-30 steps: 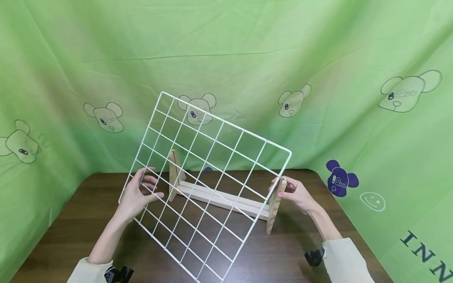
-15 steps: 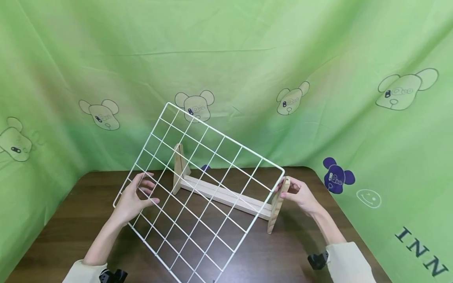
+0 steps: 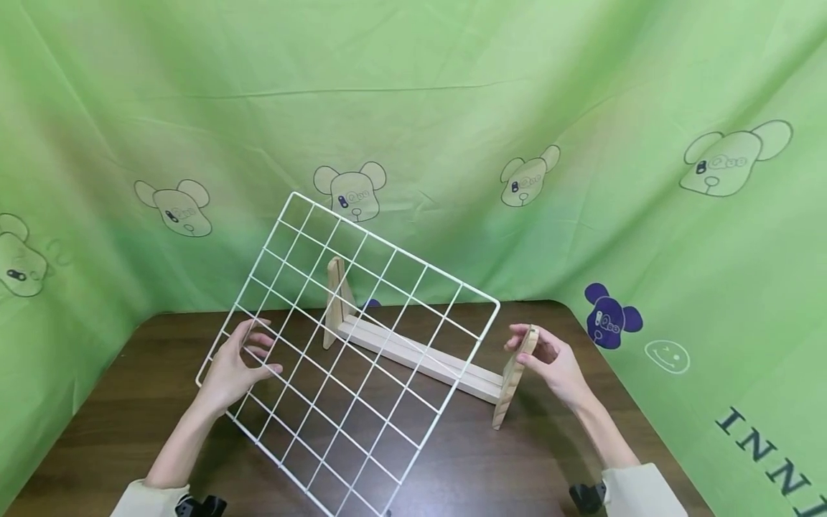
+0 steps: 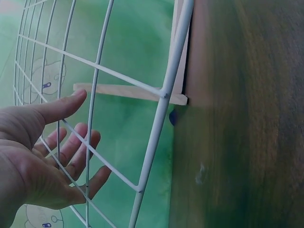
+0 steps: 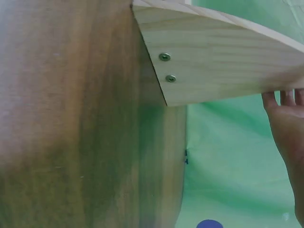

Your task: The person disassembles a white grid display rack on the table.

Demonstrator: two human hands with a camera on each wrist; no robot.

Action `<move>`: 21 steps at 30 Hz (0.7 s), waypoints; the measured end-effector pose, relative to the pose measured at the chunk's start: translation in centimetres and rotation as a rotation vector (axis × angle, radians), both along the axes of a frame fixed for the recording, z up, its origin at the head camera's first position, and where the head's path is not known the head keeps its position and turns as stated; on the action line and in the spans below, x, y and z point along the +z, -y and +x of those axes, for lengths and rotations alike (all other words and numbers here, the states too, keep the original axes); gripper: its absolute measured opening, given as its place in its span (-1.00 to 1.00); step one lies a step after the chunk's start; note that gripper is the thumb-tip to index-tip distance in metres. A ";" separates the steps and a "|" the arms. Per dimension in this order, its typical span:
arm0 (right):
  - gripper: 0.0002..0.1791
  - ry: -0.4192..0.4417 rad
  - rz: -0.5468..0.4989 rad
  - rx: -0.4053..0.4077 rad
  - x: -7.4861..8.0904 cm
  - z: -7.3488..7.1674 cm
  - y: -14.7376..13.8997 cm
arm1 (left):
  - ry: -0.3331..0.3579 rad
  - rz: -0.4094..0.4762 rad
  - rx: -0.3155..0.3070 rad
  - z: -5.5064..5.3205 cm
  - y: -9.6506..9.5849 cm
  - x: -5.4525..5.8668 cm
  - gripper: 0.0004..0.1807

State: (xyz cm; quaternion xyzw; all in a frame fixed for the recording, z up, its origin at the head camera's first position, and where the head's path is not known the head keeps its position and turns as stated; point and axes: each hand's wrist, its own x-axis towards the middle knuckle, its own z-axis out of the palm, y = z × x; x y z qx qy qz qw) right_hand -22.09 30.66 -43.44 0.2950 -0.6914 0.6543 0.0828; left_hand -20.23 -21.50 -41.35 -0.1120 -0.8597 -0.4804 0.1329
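At 7 o'clock from the middle of the head view, a white wire grid (image 3: pixel 331 373) is leaning askew before a wooden stand (image 3: pixel 420 361), its top corner pointing toward 11 o'clock and its lowest edge running out of sight. The left hand (image 3: pixel 227 372) is holding the grid at its 9 o'clock side. The right hand (image 3: pixel 554 366), at 4 o'clock, is pinching the top of the stand's right end. The stand is sitting on the table (image 3: pixel 478 467), a green curtain (image 3: pixel 413 93) hanging behind.

In the left wrist view, the left hand is reaching in from 8 o'clock, thumb lying on the near side and fingers curving behind the wires; how firmly they are gripping, I cannot tell. The grid is looking light, stiff and hard to break, its smooth coating perhaps slipping a little; the thick rim is offering the surest hold, with fingers hooking through the mesh.

In the right wrist view, the fingers are touching the stand's end panel from 3 o'clock, the thumb not showing. Two bolts (image 5: pixel 164 57) are sitting at about 12 o'clock in the panel.
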 end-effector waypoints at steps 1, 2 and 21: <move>-0.48 -0.017 0.005 -0.016 -0.1 0.1 0.1 | -0.002 -0.002 0.002 0.0 0.1 0.0 -0.19; -0.46 -0.037 0.006 -0.029 -0.2 0.2 0.2 | -0.004 -0.006 0.004 0.1 0.1 -0.1 -0.19; -0.47 -0.121 -0.155 -0.181 -1.1 1.3 1.5 | -0.004 -0.034 0.030 0.1 0.8 -0.6 -0.30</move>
